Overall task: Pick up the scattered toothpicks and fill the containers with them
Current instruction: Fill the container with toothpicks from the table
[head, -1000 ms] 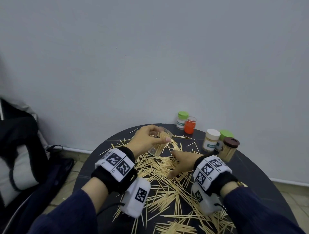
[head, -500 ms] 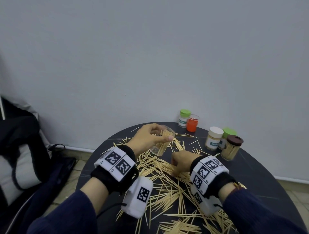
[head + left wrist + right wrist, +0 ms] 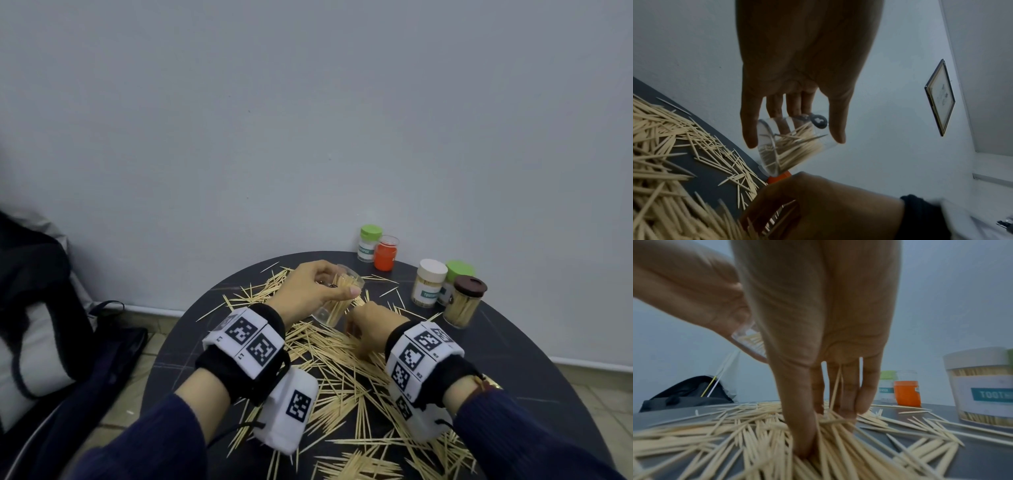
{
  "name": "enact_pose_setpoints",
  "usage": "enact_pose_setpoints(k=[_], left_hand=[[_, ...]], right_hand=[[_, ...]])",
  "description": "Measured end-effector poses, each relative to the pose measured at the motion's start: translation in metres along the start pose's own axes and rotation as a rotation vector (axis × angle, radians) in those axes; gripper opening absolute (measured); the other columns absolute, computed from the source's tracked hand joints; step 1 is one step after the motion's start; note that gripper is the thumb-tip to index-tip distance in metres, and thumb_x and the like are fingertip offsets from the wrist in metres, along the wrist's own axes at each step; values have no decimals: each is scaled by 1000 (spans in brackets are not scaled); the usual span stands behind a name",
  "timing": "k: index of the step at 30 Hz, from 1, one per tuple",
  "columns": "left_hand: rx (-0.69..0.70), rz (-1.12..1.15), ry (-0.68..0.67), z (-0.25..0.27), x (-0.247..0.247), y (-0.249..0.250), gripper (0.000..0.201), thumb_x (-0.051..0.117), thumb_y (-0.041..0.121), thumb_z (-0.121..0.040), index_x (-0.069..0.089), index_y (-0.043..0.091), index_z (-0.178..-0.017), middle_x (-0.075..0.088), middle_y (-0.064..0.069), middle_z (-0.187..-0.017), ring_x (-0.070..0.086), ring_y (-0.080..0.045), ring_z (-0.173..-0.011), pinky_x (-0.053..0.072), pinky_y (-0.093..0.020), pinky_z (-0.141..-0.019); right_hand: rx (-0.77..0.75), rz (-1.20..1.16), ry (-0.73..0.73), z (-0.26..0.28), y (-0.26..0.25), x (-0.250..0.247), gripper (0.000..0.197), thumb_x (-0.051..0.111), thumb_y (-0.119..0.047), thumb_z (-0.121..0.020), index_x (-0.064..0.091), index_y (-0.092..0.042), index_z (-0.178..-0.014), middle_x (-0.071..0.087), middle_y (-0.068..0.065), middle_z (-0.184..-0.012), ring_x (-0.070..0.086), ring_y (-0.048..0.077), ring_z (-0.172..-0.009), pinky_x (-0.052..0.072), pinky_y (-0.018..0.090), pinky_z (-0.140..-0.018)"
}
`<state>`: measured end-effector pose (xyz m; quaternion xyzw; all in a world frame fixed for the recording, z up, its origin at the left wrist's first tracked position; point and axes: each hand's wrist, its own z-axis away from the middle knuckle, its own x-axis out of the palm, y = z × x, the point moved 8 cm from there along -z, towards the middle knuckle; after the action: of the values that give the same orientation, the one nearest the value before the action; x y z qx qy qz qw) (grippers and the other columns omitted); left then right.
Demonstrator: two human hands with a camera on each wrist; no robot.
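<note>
Head: left hand (image 3: 308, 291) grips clear jar (image 3: 337, 301) w/ toothpicks inside, tilted, lifted off worktop (image 3: 534, 370); right hand (image 3: 371, 325) just beside it, curled down into loose toothpicks (image 3: 342, 373); fingertips hidden. Vs 0.5 s ago, right hand closer to jar. Left wrist: fingers (image 3: 750, 129) & thumb wrap jar (image 3: 789, 144); right hand (image 3: 828, 206) blurred below. Right wrist: fingers (image 3: 803, 426) pinch a bunch in pile (image 3: 735, 434); capped jars (image 3: 980, 386) cut off at right.
</note>
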<state>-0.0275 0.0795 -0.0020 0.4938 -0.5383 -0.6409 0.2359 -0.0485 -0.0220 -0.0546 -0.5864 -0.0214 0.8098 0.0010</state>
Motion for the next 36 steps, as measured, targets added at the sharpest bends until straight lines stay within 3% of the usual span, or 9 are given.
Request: enact_pose_setpoints(k=[3, 5, 9, 15, 18, 21, 23, 28, 36], left_hand=[[-7, -3, 1, 0, 0, -1, 53, 77, 35, -72, 60, 16, -119, 61, -1, -118, 55, -16, -113, 46, -46, -98], [-5, 1, 1, 0, -1, -1, 53, 76, 35, -73, 60, 16, -119, 61, -1, -119, 53, -15, -115, 45, -46, -99], [-5, -3, -2, 0, -1, -1, 53, 75, 34, -74, 59, 16, -120, 59, -1, -120, 52, -16, -116, 45, -45, -99], [-9, -17, -9, -1, 0, -1, 55, 75, 35, -74, 58, 16, -122, 58, -3, -124, 52, -17, -116, 46, -45, -98], [-13, -21, -13, 0, 1, -1, 58, 75, 37, -73, 57, 16, -123, 58, -3, -124, 52, -17, -116, 46, -47, -98], [-15, -18, -14, 1, 1, -1, 58, 75, 37, -73, 57, 16, -124, 57, -4, -126, 52, -17, -117, 47, -46, -98], [-16, -18, -18, 0, 1, -1, 58, 75, 37, -73, 57, 16, -124, 57, -4, -125, 52, -18, -117, 47, -47, -97], [-23, -13, -27, 0, 2, -3, 63, 77, 41, -69, 57, 16, -123, 60, -4, -122, 55, -20, -114, 47, -48, -97], [-28, -23, -25, 0, 2, -3, 55, 76, 36, -72, 59, 18, -121, 59, -4, -123, 53, -19, -117, 47, -49, -97]], right_hand=[[10, -2, -20, 1, 1, 0, 40, 71, -16, -80, 59, -9, -118, 60, 9, -118, 59, 23, -107, 50, 34, -93], [26, 32, -43, 2, 3, 1, 39, 71, -23, -81, 59, -13, -117, 60, 6, -119, 56, 22, -110, 45, 40, -99], [87, 169, -40, 5, 10, 0, 38, 65, -38, -84, 58, -19, -116, 61, -1, -120, 51, 21, -118, 13, 59, -109], [132, 235, -36, 11, 15, -3, 53, 52, -59, -84, 59, -18, -117, 62, 1, -118, 46, 21, -124, -11, 70, -103], [126, 204, -73, 13, 12, 1, 68, 56, -67, -77, 55, -16, -121, 60, 2, -121, 47, 22, -123, -2, 64, -109], [118, 129, -101, 14, 8, 4, 67, 65, -57, -76, 50, -14, -125, 56, 4, -124, 51, 23, -117, 35, 46, -104], [113, 87, -112, 13, 7, 6, 62, 68, -47, -79, 49, -11, -126, 55, 6, -124, 54, 23, -113, 46, 38, -94], [67, 88, -78, 10, 2, 6, 43, 61, -26, -89, 50, -7, -126, 55, 11, -125, 54, 25, -114, 47, 33, -93], [47, 127, -121, 8, -2, 15, 38, 44, -19, -98, 44, -2, -132, 50, 14, -134, 47, 28, -125, 39, 35, -100]])
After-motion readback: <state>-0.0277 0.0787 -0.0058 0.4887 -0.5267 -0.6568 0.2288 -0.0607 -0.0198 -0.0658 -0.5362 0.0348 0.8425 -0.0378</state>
